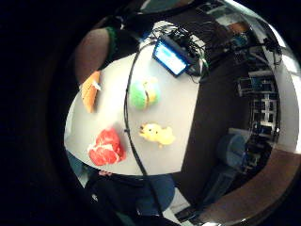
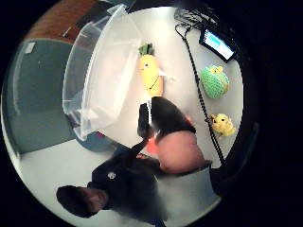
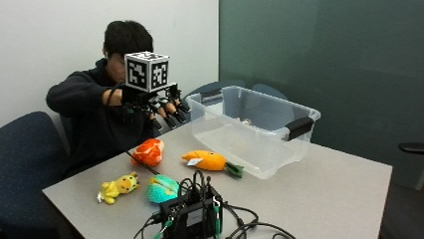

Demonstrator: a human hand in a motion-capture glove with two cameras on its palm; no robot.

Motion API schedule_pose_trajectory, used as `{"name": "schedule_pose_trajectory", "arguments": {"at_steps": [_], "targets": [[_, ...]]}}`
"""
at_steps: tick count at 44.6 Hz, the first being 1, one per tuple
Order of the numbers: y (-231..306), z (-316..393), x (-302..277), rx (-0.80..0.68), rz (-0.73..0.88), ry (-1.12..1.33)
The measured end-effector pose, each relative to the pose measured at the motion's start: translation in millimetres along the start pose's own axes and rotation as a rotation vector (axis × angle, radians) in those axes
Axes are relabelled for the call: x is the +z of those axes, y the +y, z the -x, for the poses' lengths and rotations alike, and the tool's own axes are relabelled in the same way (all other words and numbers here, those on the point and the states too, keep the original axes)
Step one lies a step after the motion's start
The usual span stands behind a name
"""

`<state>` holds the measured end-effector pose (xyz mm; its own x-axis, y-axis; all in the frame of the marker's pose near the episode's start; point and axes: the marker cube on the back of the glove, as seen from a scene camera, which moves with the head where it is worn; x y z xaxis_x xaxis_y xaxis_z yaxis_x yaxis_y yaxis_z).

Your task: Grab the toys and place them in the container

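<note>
Four soft toys lie on the grey table (image 3: 344,189). The carrot toy (image 3: 207,160) lies on its side nearest the clear plastic container (image 3: 255,130), just beside the container's near wall at about seven o'clock from it, leaves pointing toward the bin. At nine o'clock from the carrot sits the red and white meat toy (image 3: 149,151), close to the table's far edge by the person. Nearer the front, at about seven o'clock from the meat, lies the yellow giraffe toy (image 3: 118,187), and just to its three o'clock the green crocheted toy (image 3: 162,188), which touches the black electronics box (image 3: 192,215) with its tangle of cables.

The container stands upright and open, with a black latch on its end; whether anything lies inside I cannot tell.

The gloved right hand (image 3: 162,108) hangs in the air above the table's far edge, at roughly twelve o'clock over the meat toy and ten o'clock from the container. The arm is raised and bent at the elbow, palm facing down, fingers spread and drooping, loosely relaxed, holding nothing.
</note>
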<state>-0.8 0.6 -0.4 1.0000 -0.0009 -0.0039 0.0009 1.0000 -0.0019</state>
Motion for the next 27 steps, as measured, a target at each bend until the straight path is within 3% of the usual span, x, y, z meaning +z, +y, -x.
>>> {"name": "schedule_pose_trajectory", "arguments": {"at_steps": [27], "targets": [[-14.7,28.1,8.8,-0.006,0.037,-0.08]]}}
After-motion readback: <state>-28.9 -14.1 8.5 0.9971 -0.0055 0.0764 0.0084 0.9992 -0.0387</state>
